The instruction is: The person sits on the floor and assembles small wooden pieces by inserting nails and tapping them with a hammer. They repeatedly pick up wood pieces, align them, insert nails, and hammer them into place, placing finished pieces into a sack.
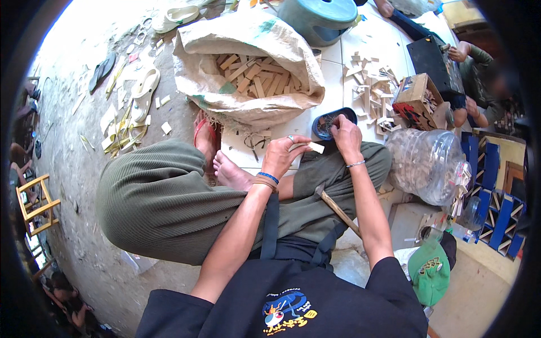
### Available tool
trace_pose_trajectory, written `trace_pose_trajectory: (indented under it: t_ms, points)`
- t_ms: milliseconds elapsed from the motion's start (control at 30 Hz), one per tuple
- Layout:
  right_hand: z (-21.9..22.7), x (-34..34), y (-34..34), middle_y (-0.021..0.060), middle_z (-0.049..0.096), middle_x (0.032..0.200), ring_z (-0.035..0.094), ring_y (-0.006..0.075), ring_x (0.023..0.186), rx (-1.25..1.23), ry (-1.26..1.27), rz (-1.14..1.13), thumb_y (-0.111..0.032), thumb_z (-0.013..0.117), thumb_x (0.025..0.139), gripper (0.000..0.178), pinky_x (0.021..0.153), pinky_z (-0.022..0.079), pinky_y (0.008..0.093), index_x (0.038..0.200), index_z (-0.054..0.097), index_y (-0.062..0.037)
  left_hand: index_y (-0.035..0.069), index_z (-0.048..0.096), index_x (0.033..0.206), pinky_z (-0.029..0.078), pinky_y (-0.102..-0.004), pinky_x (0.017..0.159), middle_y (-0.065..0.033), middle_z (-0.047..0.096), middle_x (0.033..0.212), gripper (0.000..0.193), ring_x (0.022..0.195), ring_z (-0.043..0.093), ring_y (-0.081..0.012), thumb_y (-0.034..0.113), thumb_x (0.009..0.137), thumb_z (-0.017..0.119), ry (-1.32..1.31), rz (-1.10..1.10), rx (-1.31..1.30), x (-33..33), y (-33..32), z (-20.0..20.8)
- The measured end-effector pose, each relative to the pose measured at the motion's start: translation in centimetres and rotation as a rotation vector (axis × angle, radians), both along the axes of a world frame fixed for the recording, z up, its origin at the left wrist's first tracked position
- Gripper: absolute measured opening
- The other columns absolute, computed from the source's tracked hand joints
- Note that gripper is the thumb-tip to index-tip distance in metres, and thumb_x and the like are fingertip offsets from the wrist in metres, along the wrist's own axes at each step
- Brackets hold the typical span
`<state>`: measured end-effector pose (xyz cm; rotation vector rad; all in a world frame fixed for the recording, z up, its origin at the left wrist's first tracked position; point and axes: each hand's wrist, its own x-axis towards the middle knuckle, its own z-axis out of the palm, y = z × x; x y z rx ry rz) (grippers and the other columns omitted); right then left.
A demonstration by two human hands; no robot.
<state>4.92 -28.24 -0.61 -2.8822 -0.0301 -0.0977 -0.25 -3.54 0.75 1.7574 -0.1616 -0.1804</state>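
My left hand (282, 155) pinches a small pale wood piece (316, 147) between thumb and fingers, above my folded legs. My right hand (346, 135) reaches down into a dark blue oval tin (323, 134), its fingers drawn together over small, thin, dark bits that look like nails. Whatever those fingertips grip is hidden. A hammer (340, 213) with a wooden handle lies across my right thigh, under my right forearm. Just beyond my feet stands a white woven sack (248, 39), its mouth wide and full of cut wood pieces (265, 76).
Wood pieces (369, 93) lie heaped on the white tiles beyond the tin. A cardboard box (420, 98), a large clear plastic jug (425, 166) and a green cap (429, 270) are at the right. A blue-grey stool (318, 19) stands behind the sack. Another person (479, 73) sits far right.
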Motion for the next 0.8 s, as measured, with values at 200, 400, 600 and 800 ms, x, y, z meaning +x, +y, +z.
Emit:
trace_pose_trajectory:
  t_ms: [200, 400, 600, 800]
  points:
    - [-0.7, -0.3, 0.0, 0.0129, 0.074, 0.091, 0.072, 0.0339, 0.09, -0.02, 0.037, 0.124, -0.017, 0.074, 0.087, 0.011, 0.077, 0.053, 0.0485, 0.095, 0.072, -0.0095, 0.008, 0.081, 0.112, 0.058, -0.0302, 0.082, -0.0086, 0.081, 0.103, 0.024, 0.091, 0.077, -0.0169, 0.019, 0.09, 0.083, 0.003, 0.0, -0.002, 0.0, 0.0, -0.1]
    - [-1.3, 0.3, 0.8, 0.0151, 0.075, 0.088, 0.072, 0.0344, 0.087, -0.156, 0.116, 0.152, -0.02, 0.076, 0.084, 0.015, 0.077, 0.055, 0.0477, 0.094, 0.076, -0.009, 0.007, 0.081, 0.112, 0.058, -0.0296, 0.082, -0.008, 0.081, 0.104, 0.024, 0.092, 0.076, -0.0153, 0.017, 0.09, 0.083, 0.001, -0.006, -0.008, 0.0, 0.0, -0.3]
    - [-1.4, 0.9, 1.0, 0.0173, 0.074, 0.086, 0.072, 0.0364, 0.087, -0.109, 0.101, 0.16, -0.022, 0.076, 0.082, 0.02, 0.078, 0.056, 0.048, 0.092, 0.074, -0.0054, 0.007, 0.08, 0.111, 0.058, -0.0298, 0.083, -0.008, 0.081, 0.105, 0.024, 0.093, 0.077, -0.0157, 0.017, 0.09, 0.083, 0.016, -0.012, -0.009, 0.0, -0.1, -0.4]
    - [1.0, -0.2, 0.7, 0.0155, 0.076, 0.093, 0.073, 0.0364, 0.089, 0.121, 0.146, -0.001, -0.023, 0.077, 0.082, 0.022, 0.079, 0.057, 0.045, 0.095, 0.072, -0.0052, 0.012, 0.081, 0.11, 0.058, -0.036, 0.081, -0.0138, 0.079, 0.101, 0.025, 0.093, 0.077, -0.0287, 0.027, 0.09, 0.082, -0.011, 0.01, -0.04, -0.1, -0.1, -0.4]
